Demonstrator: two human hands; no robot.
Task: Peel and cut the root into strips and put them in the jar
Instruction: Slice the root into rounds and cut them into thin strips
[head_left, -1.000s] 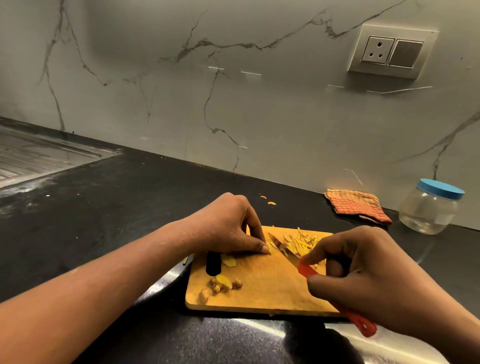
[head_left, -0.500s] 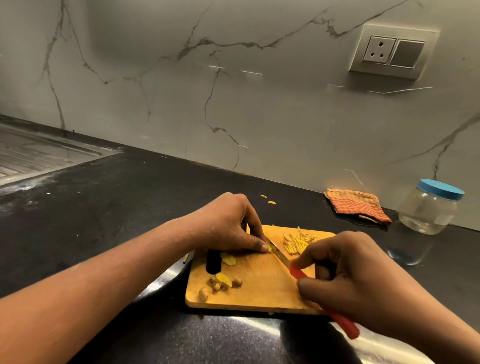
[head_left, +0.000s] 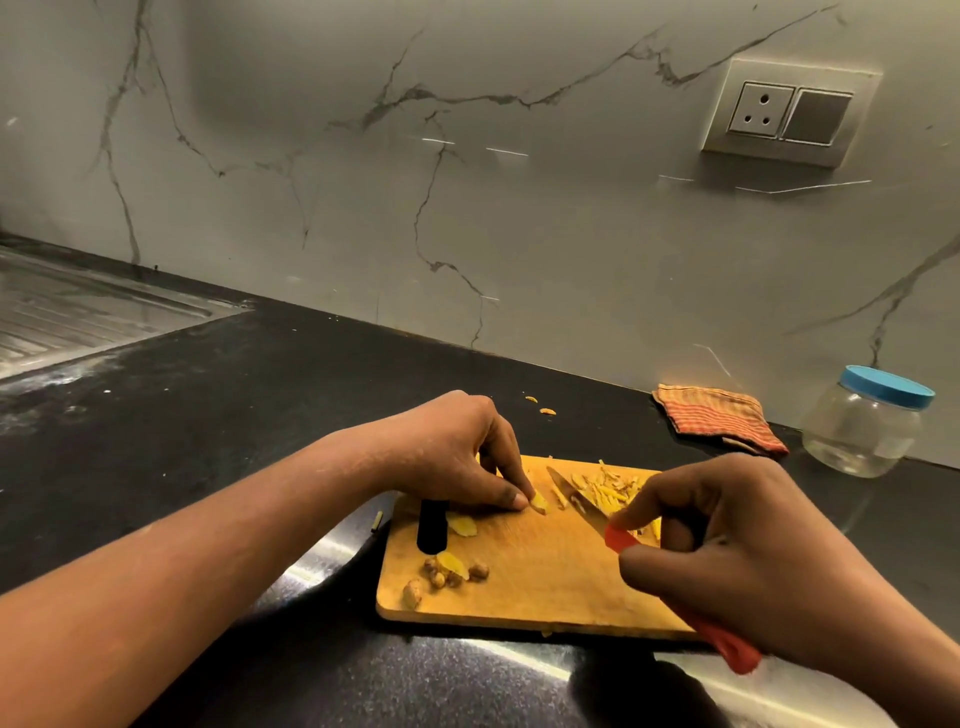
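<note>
Current step, as judged: slicing the root into strips. Not yet done: transfer to the jar.

**Left hand.** The left hand (head_left: 457, 457) is curled, with its fingertips pinching the remaining root piece (head_left: 539, 503) and pressing it down on the cutting board (head_left: 519, 592). The piece lies at the far middle of the board, showing just past the fingertips on their right side. It is too small to tell its long axis.

**Right hand.** The right hand (head_left: 727, 561) is clenched round the red handle of the knife (head_left: 574, 499), with thumb and forefinger close to the base of the blade. The blade runs diagonally, tip pointing away and to the left.

**Governing relation.** The root piece lies just beside the blade on its left, between the blade and the left fingertips, with a narrow gap. The next cut therefore calls for moving the blade leftward toward the fingertips. Risk: little root is exposed, so the edge will land near the fingers.

**Other items.**
- Cut strips (head_left: 608, 488): heaped on the right side of the blade.
- Peel scraps (head_left: 447, 571): near left corner of the board.
- Jar (head_left: 862, 426): on the surface (head_left: 208, 441) at far right, well apart from the board, blue lid on. The right hand is nearer to it.
</note>
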